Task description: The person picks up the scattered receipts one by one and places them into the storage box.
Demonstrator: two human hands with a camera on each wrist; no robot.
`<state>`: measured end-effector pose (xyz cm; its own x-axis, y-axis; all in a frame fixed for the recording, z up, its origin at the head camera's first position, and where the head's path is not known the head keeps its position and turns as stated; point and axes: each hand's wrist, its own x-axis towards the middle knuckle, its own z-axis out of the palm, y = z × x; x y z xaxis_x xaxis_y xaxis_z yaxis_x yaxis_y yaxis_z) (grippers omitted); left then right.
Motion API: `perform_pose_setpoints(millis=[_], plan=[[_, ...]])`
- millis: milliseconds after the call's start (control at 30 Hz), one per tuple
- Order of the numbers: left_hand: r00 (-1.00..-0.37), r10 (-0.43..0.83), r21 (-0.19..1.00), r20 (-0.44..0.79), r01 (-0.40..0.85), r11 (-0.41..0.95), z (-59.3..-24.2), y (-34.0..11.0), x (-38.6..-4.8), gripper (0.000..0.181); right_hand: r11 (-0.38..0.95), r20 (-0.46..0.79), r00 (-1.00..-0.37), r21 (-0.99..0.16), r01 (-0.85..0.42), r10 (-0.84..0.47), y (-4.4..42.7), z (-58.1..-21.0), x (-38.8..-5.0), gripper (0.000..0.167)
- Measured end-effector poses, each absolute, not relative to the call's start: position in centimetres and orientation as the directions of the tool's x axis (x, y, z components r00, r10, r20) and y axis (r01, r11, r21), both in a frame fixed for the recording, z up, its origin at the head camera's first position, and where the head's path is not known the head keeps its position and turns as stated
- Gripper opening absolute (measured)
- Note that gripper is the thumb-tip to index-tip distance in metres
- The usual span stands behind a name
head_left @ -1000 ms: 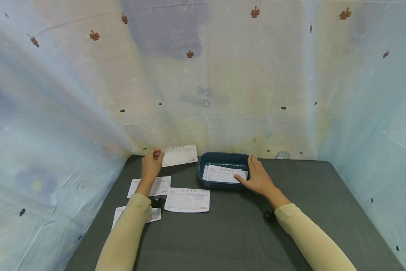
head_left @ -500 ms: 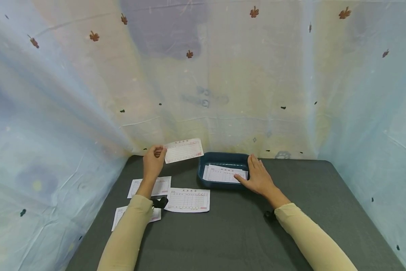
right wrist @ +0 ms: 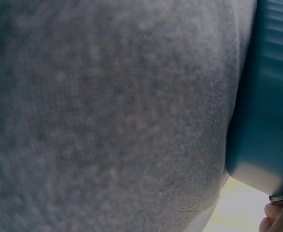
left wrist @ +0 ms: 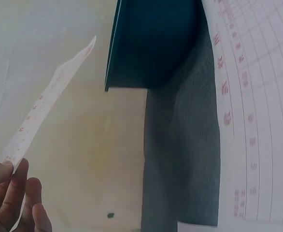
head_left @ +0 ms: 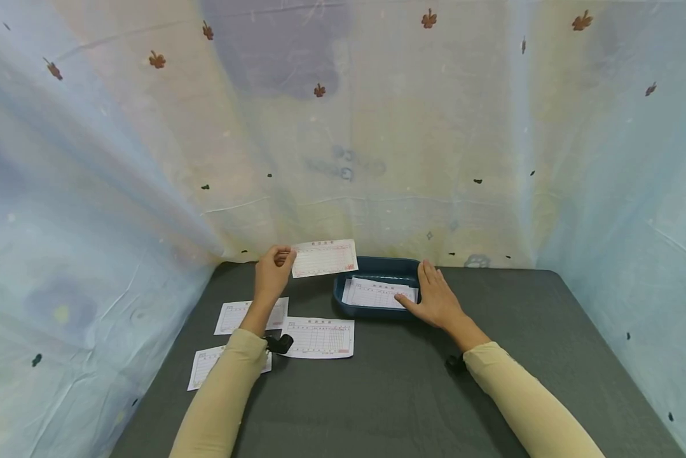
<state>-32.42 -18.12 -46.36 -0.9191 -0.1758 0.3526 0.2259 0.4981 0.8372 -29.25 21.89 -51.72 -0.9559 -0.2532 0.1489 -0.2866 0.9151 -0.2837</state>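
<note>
In the head view the left hand (head_left: 274,275) pinches the left end of a printed slip (head_left: 324,259), which is raised and overlaps the blue tray's back left corner. The left wrist view shows that slip (left wrist: 52,96) nearly edge-on between thumb and fingers of the left hand (left wrist: 16,203). The blue tray (head_left: 377,313) holds a few white slips (head_left: 377,294). At its right end rests the right hand (head_left: 437,302), fingers extended along the rim and thumb over the slips. The right wrist view catches only fingertips of the right hand (right wrist: 280,215) at the tray (right wrist: 262,121).
Three printed sheets lie on the dark table (head_left: 377,394) at the left: one (head_left: 320,338) in front of the tray, another (head_left: 234,316) partly behind the left forearm, a third (head_left: 205,366) nearer the front. A patterned curtain (head_left: 348,127) hangs behind the table.
My left hand has moved right, carrying the pinched slip upward at first and then over the tray's left edge. My right hand has stayed on the tray.
</note>
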Motion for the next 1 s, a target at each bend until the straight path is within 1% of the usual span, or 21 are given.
perform_pose_setpoints(millis=[267, 567, 1000], plan=[[-0.927, -0.116, 0.832, 0.357, 0.259, 0.491, -46.1, -16.5, -32.4, 0.030, 0.914, 0.150, -0.956, -0.288, -0.285, -0.251, 21.8, -51.5, -29.4, 0.112], [-0.938, -0.061, 0.820, 0.343, 0.267, 0.507, -46.6, -15.3, -32.6, 0.029, 0.910, 0.143, -0.956, -0.297, -0.290, -0.257, 22.0, -51.9, -29.3, 0.114], [-0.934, -0.031, 0.789, 0.357, 0.284, 0.545, -47.5, -12.7, -32.7, 0.027, 0.907, 0.148, -0.955, -0.304, -0.291, -0.257, 22.1, -51.9, -29.4, 0.114]])
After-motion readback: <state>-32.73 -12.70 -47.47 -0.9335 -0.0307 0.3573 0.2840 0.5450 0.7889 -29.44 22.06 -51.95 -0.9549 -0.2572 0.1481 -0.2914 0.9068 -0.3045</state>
